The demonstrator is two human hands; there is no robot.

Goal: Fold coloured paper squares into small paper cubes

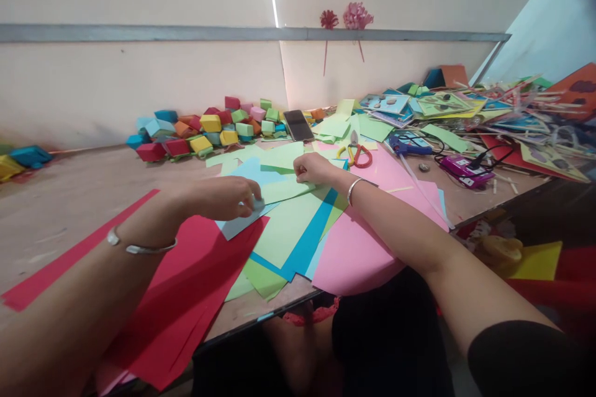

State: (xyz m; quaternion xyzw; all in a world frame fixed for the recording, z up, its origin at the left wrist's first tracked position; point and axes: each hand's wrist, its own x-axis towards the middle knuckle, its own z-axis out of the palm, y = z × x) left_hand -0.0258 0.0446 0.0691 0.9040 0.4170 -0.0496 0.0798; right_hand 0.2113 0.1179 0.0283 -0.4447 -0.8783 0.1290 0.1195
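Note:
Sheets of coloured paper lie spread over the table. My left hand [228, 195] has its fingers bent down at the left end of a light green strip [284, 190], over a light blue sheet [235, 224]. At the strip's right part, my right hand [311, 170] is closed with the fingertips pinching its upper edge. Beneath are a pale green sheet [284, 229] and a darker blue sheet [305, 254]. Red sheets [186, 298] lie under and beside my left forearm, and a large pink sheet [358, 248] lies under my right forearm.
Behind my hands are small coloured paper boxes [212, 124], a phone [298, 125] and scissors [358, 155]. To the right lie a blue glue gun [412, 145], a purple device [465, 170] and a heap of cards and sticks [442, 102]. The table's front edge [261, 317] is near.

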